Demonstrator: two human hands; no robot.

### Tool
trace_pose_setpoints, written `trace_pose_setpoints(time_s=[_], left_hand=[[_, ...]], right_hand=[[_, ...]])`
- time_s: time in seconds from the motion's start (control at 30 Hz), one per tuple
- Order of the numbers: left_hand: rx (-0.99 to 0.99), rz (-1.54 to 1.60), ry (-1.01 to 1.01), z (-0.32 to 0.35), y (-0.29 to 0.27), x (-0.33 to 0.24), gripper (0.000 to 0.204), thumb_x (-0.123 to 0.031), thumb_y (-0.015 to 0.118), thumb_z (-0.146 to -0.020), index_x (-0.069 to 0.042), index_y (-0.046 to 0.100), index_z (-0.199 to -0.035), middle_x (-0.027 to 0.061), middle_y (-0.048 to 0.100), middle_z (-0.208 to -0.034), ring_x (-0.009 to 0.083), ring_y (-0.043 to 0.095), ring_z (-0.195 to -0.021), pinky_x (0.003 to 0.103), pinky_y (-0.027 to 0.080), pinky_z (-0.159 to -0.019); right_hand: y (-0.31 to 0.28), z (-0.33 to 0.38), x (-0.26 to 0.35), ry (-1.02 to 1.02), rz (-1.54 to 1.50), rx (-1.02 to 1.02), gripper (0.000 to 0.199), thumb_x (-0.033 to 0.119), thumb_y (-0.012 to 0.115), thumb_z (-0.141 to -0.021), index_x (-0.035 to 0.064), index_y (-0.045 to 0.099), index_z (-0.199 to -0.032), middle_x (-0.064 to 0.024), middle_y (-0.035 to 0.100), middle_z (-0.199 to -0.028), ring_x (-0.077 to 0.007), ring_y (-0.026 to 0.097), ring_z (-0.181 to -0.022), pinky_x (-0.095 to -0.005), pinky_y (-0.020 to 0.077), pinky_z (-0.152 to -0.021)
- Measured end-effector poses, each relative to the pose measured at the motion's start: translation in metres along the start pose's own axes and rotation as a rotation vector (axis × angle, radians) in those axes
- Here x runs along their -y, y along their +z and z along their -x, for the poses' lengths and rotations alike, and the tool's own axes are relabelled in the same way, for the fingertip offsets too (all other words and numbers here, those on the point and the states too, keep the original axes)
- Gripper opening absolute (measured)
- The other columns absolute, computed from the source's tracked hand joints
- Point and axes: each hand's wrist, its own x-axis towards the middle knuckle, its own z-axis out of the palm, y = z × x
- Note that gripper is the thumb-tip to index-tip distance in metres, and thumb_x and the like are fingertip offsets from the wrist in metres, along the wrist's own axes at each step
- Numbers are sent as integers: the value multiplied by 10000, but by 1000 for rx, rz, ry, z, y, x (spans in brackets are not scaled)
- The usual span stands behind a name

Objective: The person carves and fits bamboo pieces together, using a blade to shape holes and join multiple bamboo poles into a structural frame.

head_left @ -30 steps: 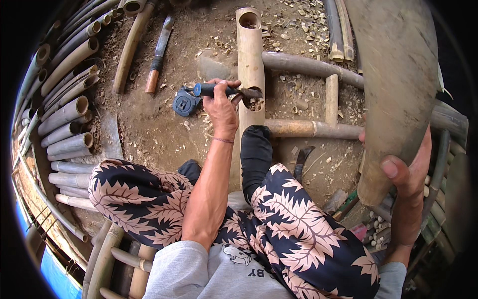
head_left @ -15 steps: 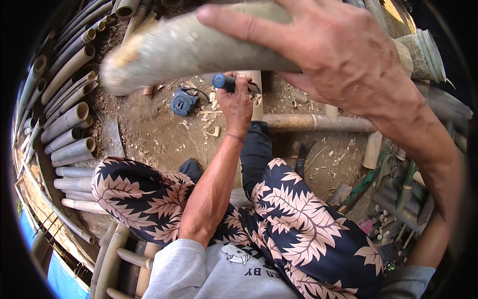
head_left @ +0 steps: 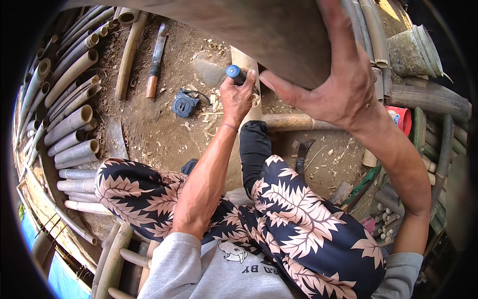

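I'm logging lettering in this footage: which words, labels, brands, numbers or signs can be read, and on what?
Grey shirt: dark lettering, partly hidden; I won't copy it out.
Red container: small lettering on its side, not copied either.
Tape measure: any marking is too small to read.

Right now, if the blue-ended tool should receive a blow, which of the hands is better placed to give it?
Probably the right hand: it holds a large, grey-brown, club-like piece, raised, while the left hand is occupied, holding the tool at the pale bamboo.
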Motion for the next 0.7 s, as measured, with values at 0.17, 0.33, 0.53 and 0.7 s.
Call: trace_pose_setpoints(time_s=[0.17,0.33,0.53,0.7], left_hand=[[168,-227,-36,-14,7,-7,292,-292,722,-878,-6,689,-931,146,717,-820,229,689,-731,374,522,-689],[301,-357,27,-31,5,-21,299,-325,735,-869,-36,693,-934,185,678,-772,276,680,-710,386,514,-662],[280,-331,-70,-22,8,-24,244,-244,714,-865,-38,705,-997,178,702,-824,282,692,-764,366,530,-727],[-38,-147,-92,16,1,-8,118,-129,680,-910,-20,652,-943,85,696,-866,132,621,-738,286,509,-662]], right_hand=[[-10,11,-4,477,276,837,1020,205,847,-692,206,278,-1538,-234,566,-1294,-360,649,-1097,-421,564,-895],[-14,15,6,249,-68,44,1011,268,838,-710,153,265,-1534,-242,543,-1347,-357,643,-1123,-413,539,-959],[-4,42,-9,616,-112,434,1026,321,830,-721,59,250,-1526,-240,619,-1231,-372,654,-1077,-425,533,-925],[-15,55,3,509,-316,-6,1004,336,807,-764,-12,237,-1515,-229,535,-1339,-308,560,-1214,-377,434,-1039]])
